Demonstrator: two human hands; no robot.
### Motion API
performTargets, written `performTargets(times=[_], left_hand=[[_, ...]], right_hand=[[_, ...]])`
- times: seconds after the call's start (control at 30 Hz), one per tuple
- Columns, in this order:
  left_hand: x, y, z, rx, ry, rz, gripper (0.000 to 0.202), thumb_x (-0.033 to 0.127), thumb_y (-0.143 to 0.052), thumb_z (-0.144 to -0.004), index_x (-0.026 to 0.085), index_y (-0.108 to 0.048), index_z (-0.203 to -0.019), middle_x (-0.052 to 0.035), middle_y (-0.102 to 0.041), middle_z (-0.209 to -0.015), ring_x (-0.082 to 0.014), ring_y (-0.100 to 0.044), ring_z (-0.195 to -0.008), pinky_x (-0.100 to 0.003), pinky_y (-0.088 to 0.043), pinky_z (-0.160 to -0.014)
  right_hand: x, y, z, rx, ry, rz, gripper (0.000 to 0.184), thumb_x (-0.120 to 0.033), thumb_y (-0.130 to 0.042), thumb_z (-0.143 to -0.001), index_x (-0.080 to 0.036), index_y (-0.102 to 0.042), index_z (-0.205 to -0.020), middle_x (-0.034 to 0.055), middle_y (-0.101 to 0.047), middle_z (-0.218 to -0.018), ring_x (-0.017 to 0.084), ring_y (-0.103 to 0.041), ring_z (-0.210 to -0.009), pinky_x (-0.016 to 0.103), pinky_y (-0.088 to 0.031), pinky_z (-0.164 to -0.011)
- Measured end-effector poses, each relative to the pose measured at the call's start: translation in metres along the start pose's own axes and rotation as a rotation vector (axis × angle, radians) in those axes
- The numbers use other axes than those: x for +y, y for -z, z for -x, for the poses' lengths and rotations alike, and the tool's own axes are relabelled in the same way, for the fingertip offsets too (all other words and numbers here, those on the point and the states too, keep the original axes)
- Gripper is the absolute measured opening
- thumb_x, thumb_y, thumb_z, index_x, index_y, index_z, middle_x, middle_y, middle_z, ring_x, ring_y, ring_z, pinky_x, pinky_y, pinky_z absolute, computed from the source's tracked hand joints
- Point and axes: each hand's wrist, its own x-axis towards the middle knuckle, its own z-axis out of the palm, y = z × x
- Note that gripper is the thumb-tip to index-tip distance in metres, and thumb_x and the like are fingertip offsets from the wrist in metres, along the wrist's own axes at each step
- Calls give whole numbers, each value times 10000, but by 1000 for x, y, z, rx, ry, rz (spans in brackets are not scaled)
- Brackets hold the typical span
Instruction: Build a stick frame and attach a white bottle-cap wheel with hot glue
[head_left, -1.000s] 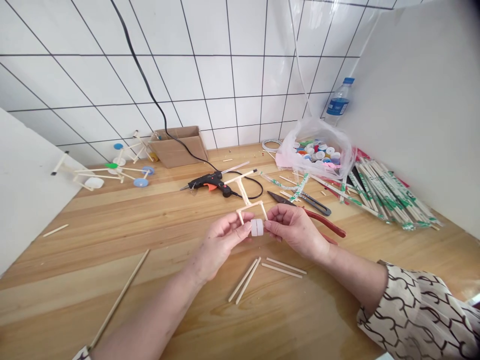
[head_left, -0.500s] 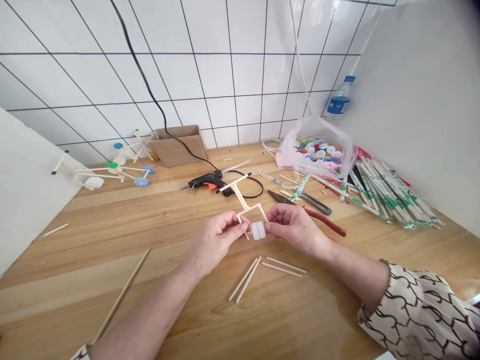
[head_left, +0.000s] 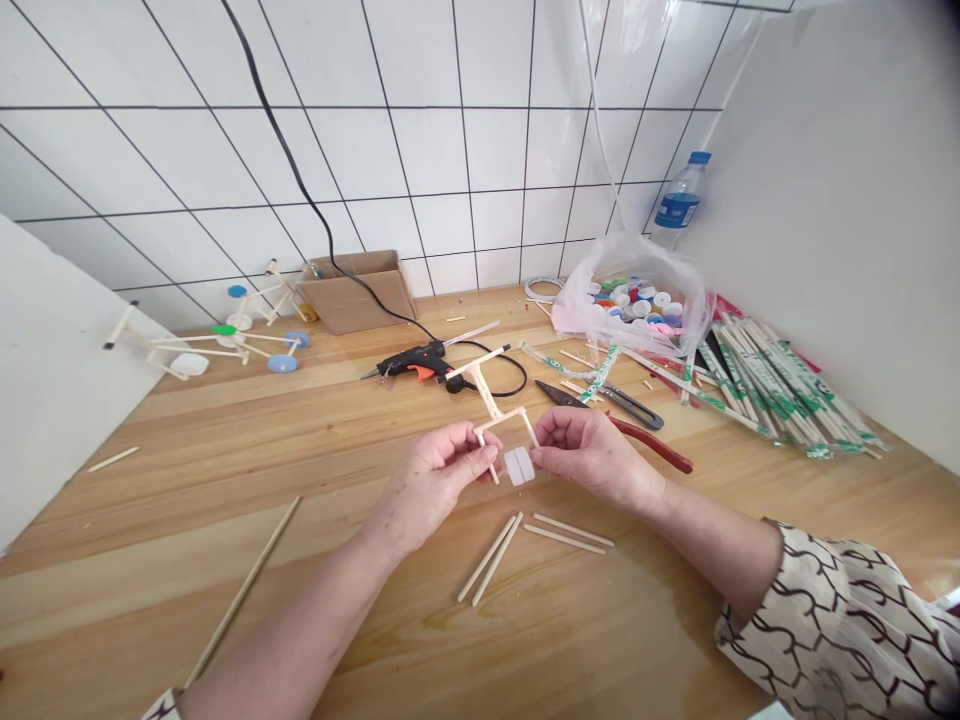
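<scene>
Both my hands hold a small frame of thin wooden sticks [head_left: 491, 392] just above the wooden table [head_left: 315, 450]. My left hand [head_left: 442, 475] pinches the frame's left leg. My right hand [head_left: 589, 455] pinches the right leg. Between my fingertips sits a white bottle-cap wheel [head_left: 518, 465], mounted at the bottom of the frame. The frame's long stem points away from me, over the glue gun [head_left: 420, 364].
Several cut sticks [head_left: 529, 540] lie below my hands, a long stick [head_left: 241, 592] at left. Red-handled pliers [head_left: 622, 428] and scissors lie at right, beside wrapped chopsticks [head_left: 772, 390] and a bag of bottle caps [head_left: 637, 295]. Finished stick models [head_left: 225, 340] and a cardboard box [head_left: 358, 290] stand at the back.
The frame has tilted a little, its stem swinging left then back. The white wheel has turned slightly between my fingers. Both hands stay in place.
</scene>
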Motion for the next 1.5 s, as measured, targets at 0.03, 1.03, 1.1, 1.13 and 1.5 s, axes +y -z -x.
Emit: performTargets(times=[0.03,1.03,1.1,1.13,1.5], left_hand=[[0,0,0,0,-2,-3,140,297,-626,-763,158,-631,-756,5,-618,-688,-119,-561,-649,-234,-445,-656],[3,-2,2,3,0,19,144,305,-639,-748,161,-644,-761,3,-616,-669,-125,-555,-651,-242,-454,-657],[4,-2,2,7,1,19,147,307,-639,-749,160,-643,-760,0,-615,-673,-127,-555,-655,-245,-458,-661],[4,-3,2,9,1,18,149,308,-639,-749,160,-643,-761,-2,-614,-674,-130,-557,-657,-249,-461,-664],[1,-1,2,-15,-15,10,152,314,-631,-761,163,-643,-776,2,-615,-687,-126,-558,-661,-243,-462,-656]], right_hand=[[0,0,0,-3,0,5,122,-218,-649,-640,-148,-554,-670,-37,-531,-553,64,-415,-483,193,-298,-445],[-5,2,1,-51,-10,-13,125,-205,-650,-626,-151,-538,-632,-45,-508,-550,65,-425,-503,196,-317,-483],[-5,2,1,-50,-13,-14,123,-202,-652,-627,-150,-540,-630,-45,-512,-553,66,-431,-503,198,-321,-488],[-5,2,1,-50,-15,-16,124,-200,-655,-626,-151,-541,-629,-47,-512,-551,66,-432,-500,198,-318,-485],[-5,3,0,-67,-27,-65,129,-189,-667,-616,-156,-542,-625,-61,-502,-504,56,-402,-455,192,-283,-442]])
